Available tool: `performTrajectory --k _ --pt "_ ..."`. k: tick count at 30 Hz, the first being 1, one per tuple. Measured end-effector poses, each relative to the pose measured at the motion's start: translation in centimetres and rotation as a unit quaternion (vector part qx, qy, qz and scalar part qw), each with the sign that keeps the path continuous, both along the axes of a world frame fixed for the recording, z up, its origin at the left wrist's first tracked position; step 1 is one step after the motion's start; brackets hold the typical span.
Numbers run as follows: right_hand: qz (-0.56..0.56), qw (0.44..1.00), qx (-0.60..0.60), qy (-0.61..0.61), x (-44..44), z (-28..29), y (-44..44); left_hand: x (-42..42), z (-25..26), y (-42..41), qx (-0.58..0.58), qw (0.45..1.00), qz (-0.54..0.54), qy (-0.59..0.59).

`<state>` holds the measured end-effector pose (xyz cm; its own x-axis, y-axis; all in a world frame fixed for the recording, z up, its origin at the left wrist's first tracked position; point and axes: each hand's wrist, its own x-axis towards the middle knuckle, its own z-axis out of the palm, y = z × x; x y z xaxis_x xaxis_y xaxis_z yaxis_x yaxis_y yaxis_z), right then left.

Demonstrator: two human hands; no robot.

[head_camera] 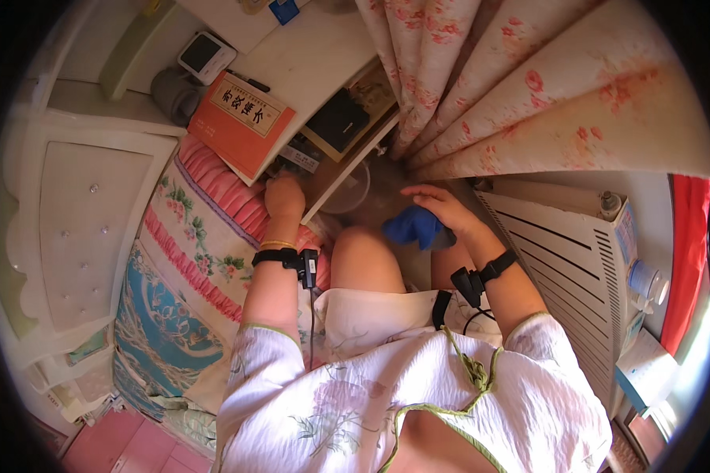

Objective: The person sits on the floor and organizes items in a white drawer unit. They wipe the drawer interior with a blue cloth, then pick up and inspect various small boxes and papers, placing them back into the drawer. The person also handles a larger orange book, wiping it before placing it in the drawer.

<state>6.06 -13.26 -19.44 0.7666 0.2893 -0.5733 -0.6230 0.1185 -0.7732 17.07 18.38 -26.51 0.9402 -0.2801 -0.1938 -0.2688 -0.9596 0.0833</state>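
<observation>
My left hand (284,197) reaches to the near end of an open drawer (351,168) under the desk top; its fingertips are hidden, so its hold cannot be told. My right hand (441,207) is to the right of the drawer, above my knees, with a crumpled blue cloth (417,227) under the palm and its fingers partly extended. Inside the drawer lie a black flat case or notebook (338,120) and a small box with writing (299,158). An orange-covered book (241,124) rests on the desk edge above my left hand.
A floral curtain (509,94) hangs beyond the drawer at the right. A white radiator (559,254) stands to my right. At left are a bed with a frilled floral cover (195,236) and a white cabinet (94,236). A small white device (207,57) stands on the desk.
</observation>
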Motion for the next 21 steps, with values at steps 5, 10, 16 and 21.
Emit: performTrajectory --k 5,10,16,21 --pt "0.001 1.000 -0.004 -0.022 -0.3 0.1 0.3 -2.4 3.4 1.0 -0.319 0.937 0.139 0.038" --pt "0.015 1.000 0.006 -0.021 -1.0 1.1 1.3 -5.4 5.6 1.1 -0.585 0.773 0.229 0.087" --pt "0.019 0.999 0.020 -0.028 -1.9 1.1 1.1 -7.4 4.8 0.7 -0.604 0.759 0.235 0.063" --pt "0.014 0.999 0.024 -0.023 -2.1 1.4 0.9 -7.7 3.8 0.6 -0.590 0.777 0.217 0.037"
